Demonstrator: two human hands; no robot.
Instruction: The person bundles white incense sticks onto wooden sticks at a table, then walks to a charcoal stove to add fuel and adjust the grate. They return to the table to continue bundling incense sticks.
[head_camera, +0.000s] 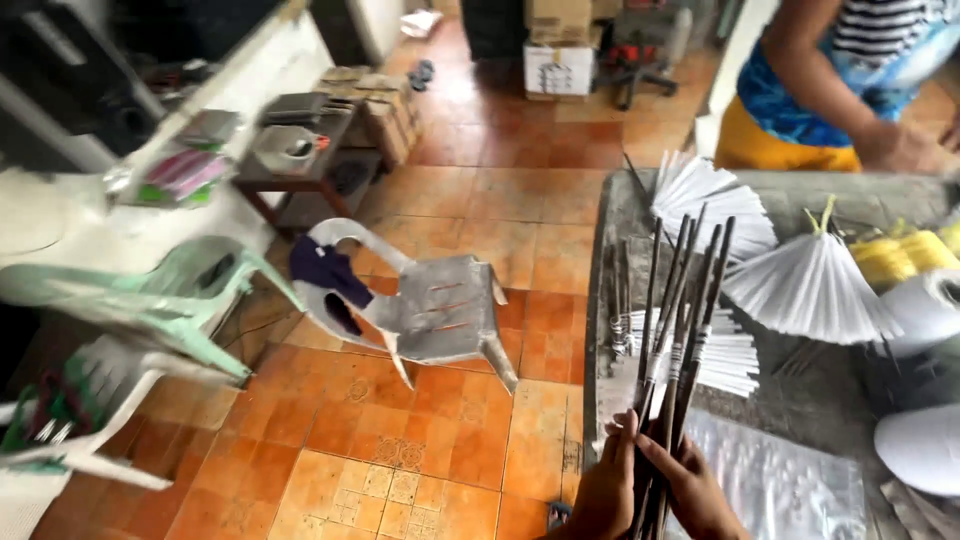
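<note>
Item: bundle of dark sticks (675, 330), which I grip upright in both my left hand (608, 480) and right hand (695, 490) (white fans (810, 285) lie far right on the table (800, 190)).

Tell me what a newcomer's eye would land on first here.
First the bundle of dark sticks, held upright by the left hand and right hand at the bottom, over the grey worktable. Beside it lie white folded paper fans and yellow thread spools. On the orange tiled floor, a grey plastic chair stands left of the table.
</note>
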